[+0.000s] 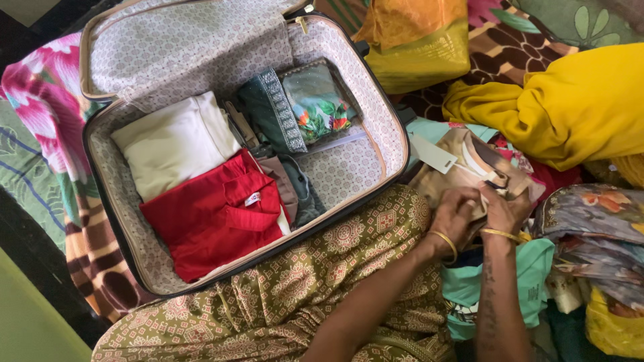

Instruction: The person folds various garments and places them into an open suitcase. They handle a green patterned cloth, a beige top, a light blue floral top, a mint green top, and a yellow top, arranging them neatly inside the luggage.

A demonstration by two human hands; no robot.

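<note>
Both hands work on a tan folded garment (469,164) with a white tag (433,154), lying to the right of an open suitcase (392,121). My left hand (455,213) grips the garment's near edge, fingers curled. My right hand (504,204) pinches the same garment beside it. Each wrist bears a gold bangle. Inside the suitcase lie a red folded shirt (215,218), a cream folded cloth (174,144) and a dark green embroidered garment with a floral packet (315,104).
A yellow cloth (570,107) is heaped at the right, an orange-yellow bag (416,40) at the top. A teal shirt (530,275) and grey printed fabric (597,228) lie by my right arm. My lap in olive patterned fabric (302,288) touches the suitcase's near wall.
</note>
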